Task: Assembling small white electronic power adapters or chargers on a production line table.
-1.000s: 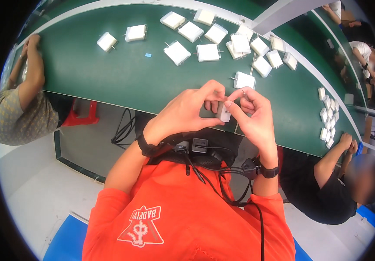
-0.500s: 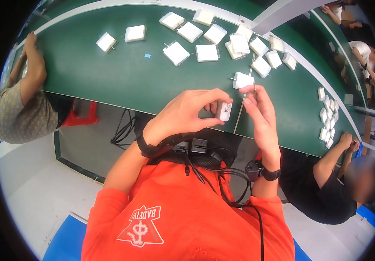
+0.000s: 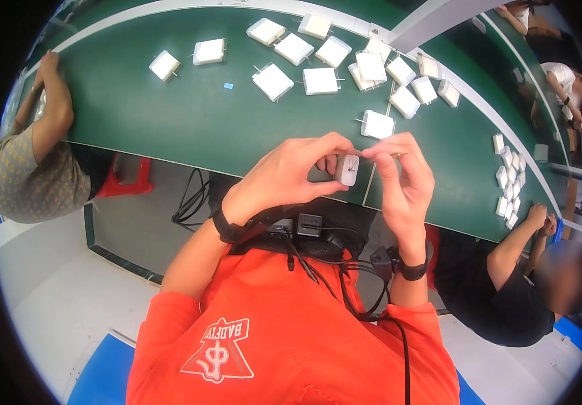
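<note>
My left hand (image 3: 291,169) holds a small white block (image 3: 347,175) between thumb and fingers, above the front edge of the green table (image 3: 189,115). Thin dark wires stick out of the block's end that faces me. Close to its right side is my right hand (image 3: 409,182), fingers pinched on a thin tool (image 3: 366,160) that points toward the wires. Most of that tool is covered by the fingers, so its kind is unclear. Just beyond my right fingertips lies a white block in clear wrap (image 3: 376,124) with a lead sticking out.
Several similar wrapped blocks (image 3: 322,81) lie across the far side of the table. Another cluster of white blocks (image 3: 509,179) sits at the right, near a co-worker's hands (image 3: 541,219). At the left edge is another person's arm (image 3: 54,101). Black cables (image 3: 365,270) hang at my waist.
My right hand has moved left and closer to the block, its fingers now bent beside the wires. The left hand and its block have hardly moved.
</note>
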`<state>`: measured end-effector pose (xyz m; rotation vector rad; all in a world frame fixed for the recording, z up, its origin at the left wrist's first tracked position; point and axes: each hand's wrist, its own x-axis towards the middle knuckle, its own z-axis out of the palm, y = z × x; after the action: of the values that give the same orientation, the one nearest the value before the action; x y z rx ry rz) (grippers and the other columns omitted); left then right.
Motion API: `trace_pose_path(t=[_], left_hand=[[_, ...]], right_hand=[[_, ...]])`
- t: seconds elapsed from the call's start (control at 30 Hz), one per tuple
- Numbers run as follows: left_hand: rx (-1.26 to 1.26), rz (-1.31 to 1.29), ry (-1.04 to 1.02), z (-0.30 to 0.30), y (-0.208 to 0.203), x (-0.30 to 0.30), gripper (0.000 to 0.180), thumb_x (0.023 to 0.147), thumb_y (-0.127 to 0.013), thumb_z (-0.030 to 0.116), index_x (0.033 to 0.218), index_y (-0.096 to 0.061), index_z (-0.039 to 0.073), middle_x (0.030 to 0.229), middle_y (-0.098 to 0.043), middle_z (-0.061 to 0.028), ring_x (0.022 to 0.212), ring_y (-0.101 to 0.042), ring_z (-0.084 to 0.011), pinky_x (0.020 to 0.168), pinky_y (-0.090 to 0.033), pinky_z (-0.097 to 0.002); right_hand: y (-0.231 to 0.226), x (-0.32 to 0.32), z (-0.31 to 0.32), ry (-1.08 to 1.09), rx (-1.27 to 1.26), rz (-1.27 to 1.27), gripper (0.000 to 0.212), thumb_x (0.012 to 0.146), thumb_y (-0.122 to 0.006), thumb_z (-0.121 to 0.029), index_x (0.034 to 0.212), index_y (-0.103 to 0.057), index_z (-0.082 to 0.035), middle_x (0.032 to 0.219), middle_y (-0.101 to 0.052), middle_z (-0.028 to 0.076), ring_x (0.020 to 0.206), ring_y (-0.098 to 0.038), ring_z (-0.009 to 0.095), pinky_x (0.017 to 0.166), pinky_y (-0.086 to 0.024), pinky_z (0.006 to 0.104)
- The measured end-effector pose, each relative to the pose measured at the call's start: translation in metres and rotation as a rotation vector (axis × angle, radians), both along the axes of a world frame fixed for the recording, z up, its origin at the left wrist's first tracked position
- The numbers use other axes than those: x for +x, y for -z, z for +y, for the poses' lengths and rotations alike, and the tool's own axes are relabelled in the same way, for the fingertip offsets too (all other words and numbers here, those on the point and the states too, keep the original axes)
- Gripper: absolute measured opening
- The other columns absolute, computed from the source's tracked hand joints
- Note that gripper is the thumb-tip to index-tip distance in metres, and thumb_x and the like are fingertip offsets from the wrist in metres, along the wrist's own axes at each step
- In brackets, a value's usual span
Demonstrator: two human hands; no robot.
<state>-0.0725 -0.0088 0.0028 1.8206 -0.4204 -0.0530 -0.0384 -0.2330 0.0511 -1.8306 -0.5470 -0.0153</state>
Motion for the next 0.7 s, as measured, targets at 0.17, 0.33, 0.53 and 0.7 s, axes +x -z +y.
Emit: trace_pose_path(t=[0.17, 0.33, 0.53, 0.7], left_hand=[[-0.017, 0.009, 0.01, -0.0008, -0.0006, 0.0007, 0.054, 0.084, -0.093, 0.003, 0.134, -0.071, 0.004, 0.105, -0.076, -0.0068, 0.09, -0.073, -0.0202, 0.088, -0.06, -0.0356], [-0.02, 0.017, 0.017, -0.0007, 0.0006, 0.0007, 0.055, 0.083, -0.093, 0.003, 0.133, -0.072, 0.005, 0.105, -0.076, -0.0063, 0.09, -0.073, -0.0196, 0.087, -0.06, -0.0354], [-0.047, 0.002, -0.002, -0.0018, 0.0013, -0.0005, 0.054, 0.082, -0.094, 0.004, 0.131, -0.071, 0.005, 0.103, -0.075, -0.0061, 0.089, -0.073, -0.0201, 0.085, -0.06, -0.0353], [-0.058, -0.006, -0.006, -0.0019, 0.0023, -0.0001, 0.052, 0.083, -0.094, 0.005, 0.128, -0.07, 0.005, 0.101, -0.075, -0.0061, 0.088, -0.074, -0.0205, 0.084, -0.059, -0.0351]], right_hand=[[0.0066, -0.0005, 0.0004, 0.055, -0.102, -0.081, 0.007, 0.104, -0.078, -0.005, 0.104, -0.08, 0.001, 0.096, -0.079, 0.011, 0.087, -0.072, 0.024, 0.083, -0.057, 0.0357], [0.0084, -0.0001, -0.0005, 0.027, -0.103, -0.059, 0.007, 0.106, -0.075, -0.005, 0.104, -0.079, 0.001, 0.096, -0.08, 0.011, 0.086, -0.073, 0.025, 0.083, -0.057, 0.0367], [0.0102, -0.0005, 0.0003, 0.014, -0.123, -0.038, 0.008, 0.107, -0.073, -0.005, 0.103, -0.077, 0.001, 0.096, -0.08, 0.011, 0.088, -0.074, 0.026, 0.084, -0.057, 0.0375], [0.0106, 0.0009, 0.0001, 0.006, -0.133, -0.053, 0.009, 0.108, -0.071, -0.003, 0.103, -0.076, 0.001, 0.096, -0.079, 0.011, 0.088, -0.073, 0.027, 0.084, -0.057, 0.0375]])
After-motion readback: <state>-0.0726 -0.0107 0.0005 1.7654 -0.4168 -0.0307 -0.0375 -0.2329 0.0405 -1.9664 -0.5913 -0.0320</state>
